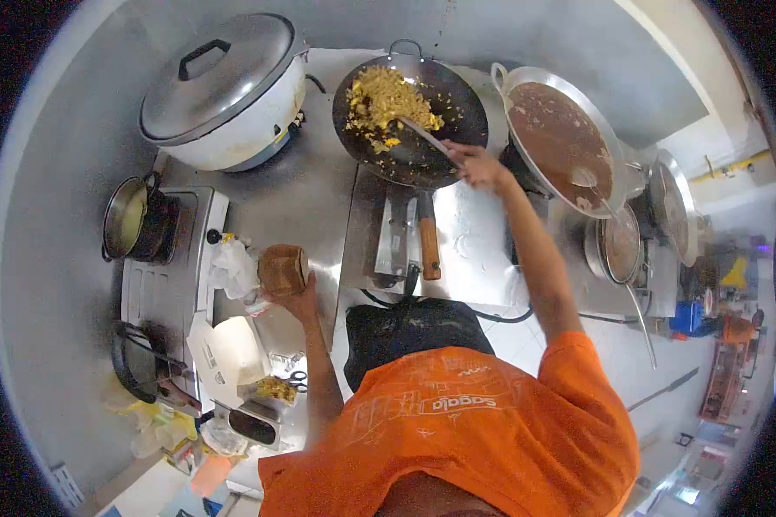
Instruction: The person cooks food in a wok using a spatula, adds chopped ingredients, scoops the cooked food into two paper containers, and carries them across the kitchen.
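My right hand is closed around the handle of a metal spatula. The spatula's far end is in yellow-brown fried rice with egg bits, heaped at the left of a dark wok. Lower left, my left hand grips a brown, square-looking container above the steel counter. What is inside that container I cannot make out. The wok's wooden handle points towards my body, with neither hand on it.
A large lidded rice cooker stands left of the wok. To the right sits a wide pan of brown liquid, with a strainer beyond it. A small pot, a white box and scissors lie leftward.
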`<state>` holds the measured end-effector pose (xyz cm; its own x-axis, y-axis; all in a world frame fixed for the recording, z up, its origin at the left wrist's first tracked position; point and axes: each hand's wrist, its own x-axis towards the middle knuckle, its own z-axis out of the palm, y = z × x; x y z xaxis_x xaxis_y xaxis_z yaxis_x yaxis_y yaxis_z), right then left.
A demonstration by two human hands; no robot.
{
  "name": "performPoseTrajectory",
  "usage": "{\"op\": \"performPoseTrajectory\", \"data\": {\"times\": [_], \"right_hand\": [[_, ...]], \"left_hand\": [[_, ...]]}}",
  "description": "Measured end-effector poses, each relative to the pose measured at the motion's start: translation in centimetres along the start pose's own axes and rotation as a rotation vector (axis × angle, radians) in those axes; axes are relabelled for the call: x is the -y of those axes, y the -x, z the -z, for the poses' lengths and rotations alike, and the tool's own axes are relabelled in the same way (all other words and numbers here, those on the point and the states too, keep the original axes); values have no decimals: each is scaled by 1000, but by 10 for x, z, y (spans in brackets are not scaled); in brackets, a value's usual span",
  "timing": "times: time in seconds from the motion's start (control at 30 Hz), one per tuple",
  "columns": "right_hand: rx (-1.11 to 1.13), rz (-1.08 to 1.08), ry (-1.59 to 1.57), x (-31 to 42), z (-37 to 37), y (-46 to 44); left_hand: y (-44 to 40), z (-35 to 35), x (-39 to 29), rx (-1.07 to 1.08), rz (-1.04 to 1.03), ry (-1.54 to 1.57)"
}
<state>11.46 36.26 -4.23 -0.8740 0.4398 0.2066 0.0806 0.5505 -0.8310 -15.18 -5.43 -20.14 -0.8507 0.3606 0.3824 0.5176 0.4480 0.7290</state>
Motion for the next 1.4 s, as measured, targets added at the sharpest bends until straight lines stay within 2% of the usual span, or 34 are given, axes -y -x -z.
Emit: {"op": "performPoseTrajectory", "data": {"times": [0.07,0.13,0.23,0.3,0.33,0.37,0.4,0.43,0.5,0.57,0.63,0.73,0.8,0.83,0.9,0.97,1.0,1.03,1.1,1.17,1.2,1.23,1.27,1.33,1.37,1.4], "right_hand": [[-85,-814,-752,65,-11,9],[-38,-770,-379,100,3,5],[43,-675,160,132,25,7],[146,-464,601,93,20,6],[164,-357,824,73,18,6],[160,-621,865,78,-6,-11],[102,-501,941,63,-15,-21],[162,-512,966,59,0,-22],[273,-519,1003,67,41,-34],[361,-521,1076,97,68,-49],[440,-558,1160,131,73,-40],[231,-506,1144,68,35,-59],[234,-525,1162,71,57,-66],[256,-584,1206,99,75,-71],[416,-627,1241,130,106,-70],[537,-640,1184,128,115,-65],[502,-616,1164,114,110,-63],[362,-461,1134,77,103,-58],[13,-10,863,-26,88,-53],[390,-45,1221,35,79,-59],[589,-52,1404,61,80,-69],[302,1,1147,63,101,-53],[403,-244,1082,58,109,-54],[580,-725,918,112,109,-56],[448,-739,902,117,90,-55],[314,-744,879,122,71,-54]], "left_hand": [[-2,9,-11,-8,9,73],[-2,15,-10,8,65,165],[9,10,0,-107,168,395],[8,2,8,-176,146,418],[8,0,11,-175,100,350],[8,-2,14,-128,60,229],[8,-3,17,-87,15,110],[5,-4,20,-7,-25,-66],[-1,5,15,47,-38,-49],[-8,17,-13,-29,46,354],[-7,11,13,48,-45,26],[-6,-9,38,6,-219,-409],[-16,-7,31,-66,-111,-378],[-22,-2,16,-101,76,-207],[-21,6,11,-142,186,-68],[-25,13,22,-155,11,-124],[-28,14,27,-157,-82,-147],[-31,13,32,-157,-177,-166],[-29,8,41,-134,-227,-109],[-34,9,55,-75,-167,27],[-42,12,49,-1,-50,72],[-48,19,37,68,75,118],[-49,32,27,146,206,154],[-62,38,18,131,4,-2],[-72,38,15,128,-104,-80],[-80,36,16,225,-102,-178]]}}
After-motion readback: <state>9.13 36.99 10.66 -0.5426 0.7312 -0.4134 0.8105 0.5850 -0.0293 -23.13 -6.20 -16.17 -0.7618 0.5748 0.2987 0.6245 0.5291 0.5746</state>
